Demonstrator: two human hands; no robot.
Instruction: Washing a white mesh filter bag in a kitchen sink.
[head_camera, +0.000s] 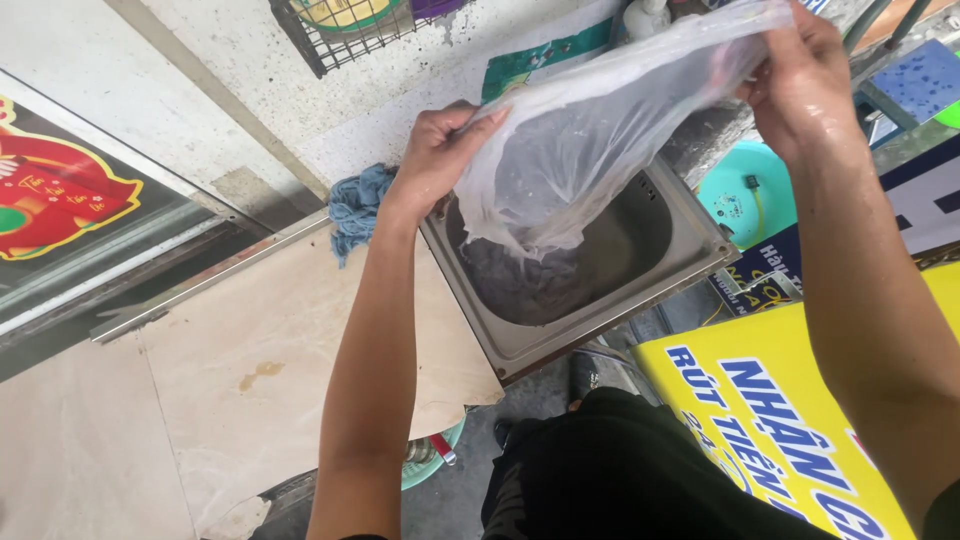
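Head view, looking straight down: 2 bare hands stretch a clear, wet plastic bag (590, 130) over a square steel sink (690, 255). The left hand (440, 150) is clamped on the bag's near edge, fingers curled over the film, just above the sink's back corner. The right hand (795, 80) pinches the bag's far edge up high, fingers closed on the plastic. The bag sags between them, its lower end dipping into the basin, where something dark shows through it; what it is, I cannot tell.

Just beside the left wrist, a blue rag (355, 205) lies bunched at the edge of the beige countertop (250, 350), which has a small brownish stain.

Signs now: a bright yellow board with blue lettering (770, 420) sits lower right, under the right forearm. At the far left, a red and yellow decorative panel (55, 190) shows behind glass. A white label with a green band (535, 55) lies at the top, partly behind the bag. A wire basket (345, 30) hangs at the top edge. A turquoise round basin (745, 195) sits right of the sink.
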